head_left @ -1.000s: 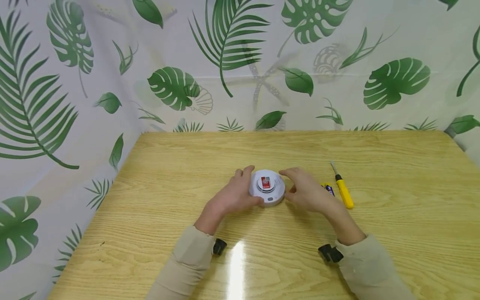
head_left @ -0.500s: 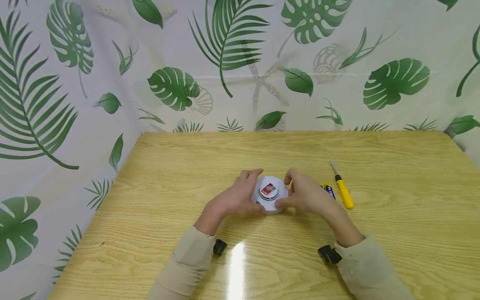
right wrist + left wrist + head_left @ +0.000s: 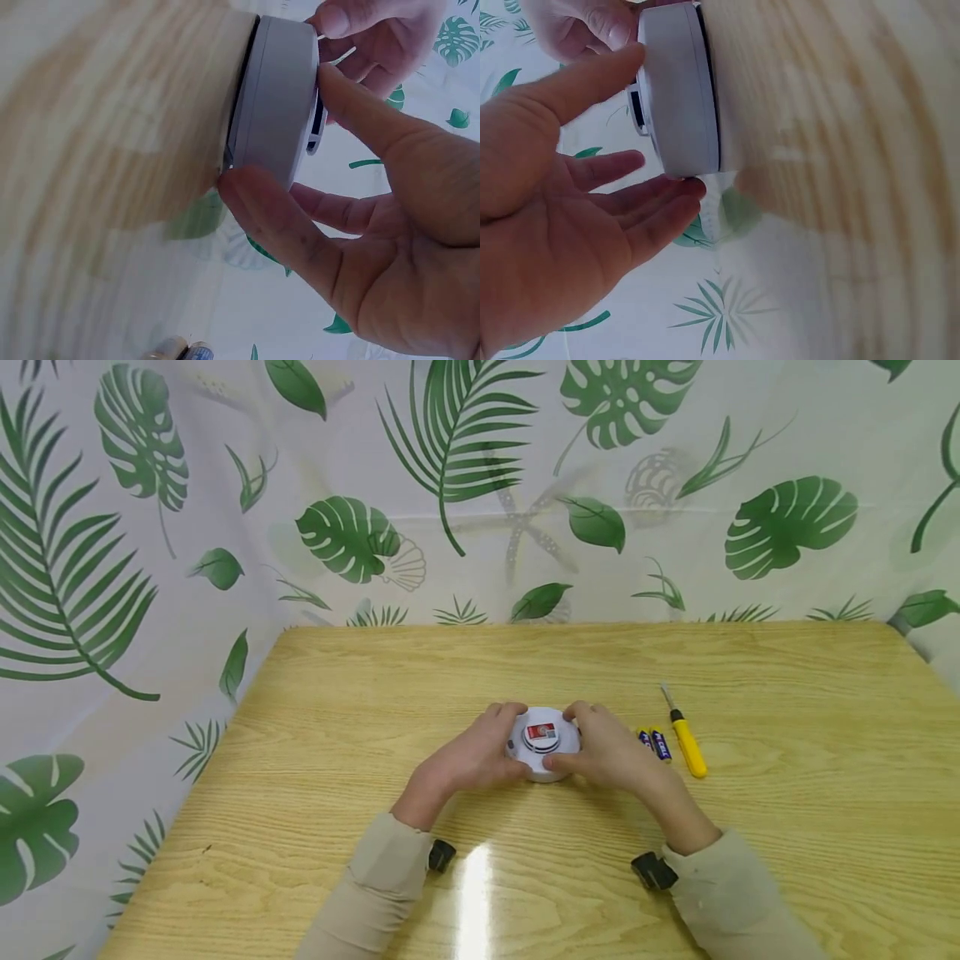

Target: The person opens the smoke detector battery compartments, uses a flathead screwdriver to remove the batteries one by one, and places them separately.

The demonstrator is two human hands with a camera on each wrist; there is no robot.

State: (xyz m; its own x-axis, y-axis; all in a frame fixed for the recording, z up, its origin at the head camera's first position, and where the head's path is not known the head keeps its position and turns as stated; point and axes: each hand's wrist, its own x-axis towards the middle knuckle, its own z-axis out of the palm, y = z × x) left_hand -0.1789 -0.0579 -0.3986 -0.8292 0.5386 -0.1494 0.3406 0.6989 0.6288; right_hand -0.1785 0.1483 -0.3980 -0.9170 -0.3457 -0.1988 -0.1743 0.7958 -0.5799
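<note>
A round white smoke detector [image 3: 542, 764], with a raised centre and a red-and-white label, lies face up on the wooden table. My left hand [image 3: 480, 753] holds its left side, thumb on the near edge and fingers round the far side. From the right, my right hand [image 3: 611, 752] grips it, thumb on the face near the front and fingers at the far right rim. In the left wrist view the white side wall of the detector [image 3: 679, 97] stands between thumb and fingertips. The right wrist view shows a dark line under the detector [image 3: 274, 97], along the tabletop.
Two small blue-and-yellow batteries [image 3: 660, 745] lie just right of my right hand. Beyond them is a screwdriver [image 3: 688, 747] with a yellow handle, its tip pointing away. A leaf-printed cloth [image 3: 525, 527] rises behind the table [image 3: 360, 693] and along its left side.
The smoke detector has turned clockwise, its small grey oval going from the front to the left, and sits slightly nearer and further right. My right thumb has come onto its face.
</note>
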